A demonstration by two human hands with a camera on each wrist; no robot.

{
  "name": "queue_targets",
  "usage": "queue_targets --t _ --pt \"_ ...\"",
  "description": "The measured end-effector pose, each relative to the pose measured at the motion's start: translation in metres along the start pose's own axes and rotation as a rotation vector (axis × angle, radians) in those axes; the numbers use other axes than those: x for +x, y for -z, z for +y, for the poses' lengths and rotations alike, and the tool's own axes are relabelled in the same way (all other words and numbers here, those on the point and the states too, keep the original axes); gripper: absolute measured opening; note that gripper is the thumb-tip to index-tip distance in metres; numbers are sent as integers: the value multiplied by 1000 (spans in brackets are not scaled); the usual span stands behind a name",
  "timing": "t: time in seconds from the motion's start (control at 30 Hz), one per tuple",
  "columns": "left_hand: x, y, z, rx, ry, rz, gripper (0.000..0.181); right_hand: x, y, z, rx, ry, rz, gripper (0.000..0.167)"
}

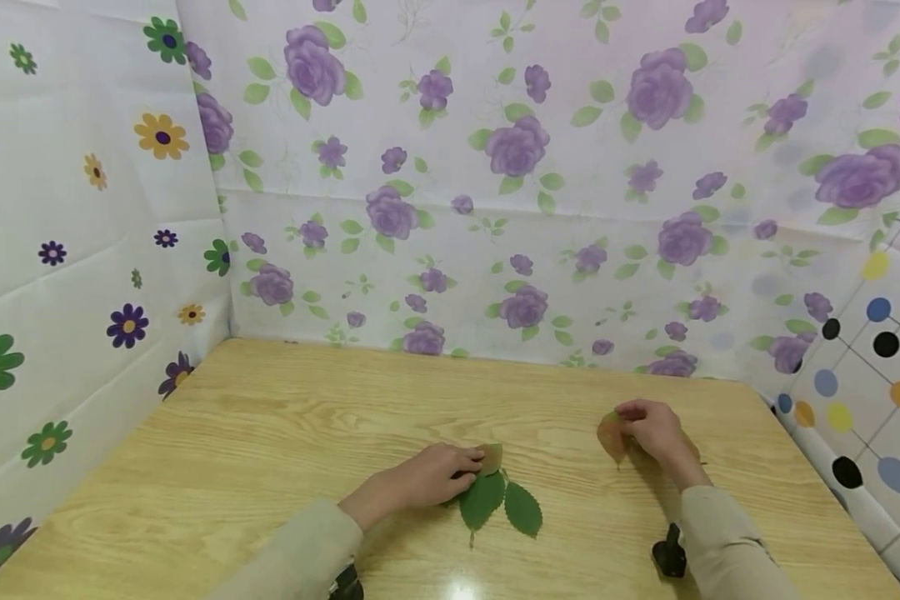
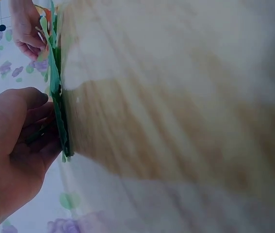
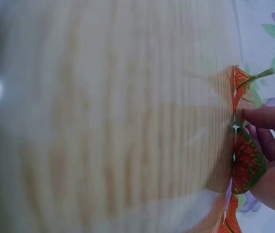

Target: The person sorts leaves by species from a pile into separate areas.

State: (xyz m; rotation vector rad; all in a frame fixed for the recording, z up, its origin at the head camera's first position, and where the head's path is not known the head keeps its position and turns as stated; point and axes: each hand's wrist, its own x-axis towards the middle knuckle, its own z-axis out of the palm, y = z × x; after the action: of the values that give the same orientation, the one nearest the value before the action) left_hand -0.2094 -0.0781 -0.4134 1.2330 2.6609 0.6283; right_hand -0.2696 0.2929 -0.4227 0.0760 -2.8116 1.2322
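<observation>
My left hand (image 1: 435, 477) is low over green leaves with toothed edges, its fingers bent. A green leaf (image 1: 482, 502) lies under its fingertips, and a second leaf (image 1: 523, 508) sits just to the right. By the index finger is a brownish leaf (image 1: 490, 458). Side-on in the left wrist view, the fingers meet a green leaf (image 2: 56, 82); their exact grip is partly hidden. At the right, my right hand (image 1: 654, 429) pinches a reddish-orange leaf (image 1: 611, 437). In the right wrist view, its thumb is beside a red-and-green leaf (image 3: 248, 162) and an orange leaf (image 3: 240, 82).
A wood-grain table (image 1: 307, 417) carries the leaves and mirrors light. Purple-flowered sheeting (image 1: 457, 167) rises behind it, with patterned sheets at both sides. Near the right forearm is a black object (image 1: 670, 554), apparently part of the wrist gear.
</observation>
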Motion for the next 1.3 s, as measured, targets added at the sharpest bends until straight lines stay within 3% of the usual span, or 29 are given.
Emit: queue_targets --t 0.17,0.33,0.47,0.6,0.7,0.83,1.0,1.3 --pt "3 0 1 14 -15 38 23 -1 1 2 -21 3 -28 24" --pt "9 -2 4 95 -93 149 13 -2 1 2 -33 5 -50 26" --pt "16 -4 7 172 -112 228 16 -3 1 3 -48 16 -55 27" --pt "21 -5 6 164 -54 259 18 -3 0 3 -52 22 -59 26" --pt "24 -5 4 133 29 251 13 -4 -1 3 -52 30 -60 26" --pt "26 -4 4 86 128 214 29 -4 -1 3 -50 44 -52 25" --pt "28 -1 2 2 178 205 36 -5 -1 4 -47 49 -54 25" --pt "28 2 2 -114 238 250 40 -4 -1 6 -45 59 -65 26"
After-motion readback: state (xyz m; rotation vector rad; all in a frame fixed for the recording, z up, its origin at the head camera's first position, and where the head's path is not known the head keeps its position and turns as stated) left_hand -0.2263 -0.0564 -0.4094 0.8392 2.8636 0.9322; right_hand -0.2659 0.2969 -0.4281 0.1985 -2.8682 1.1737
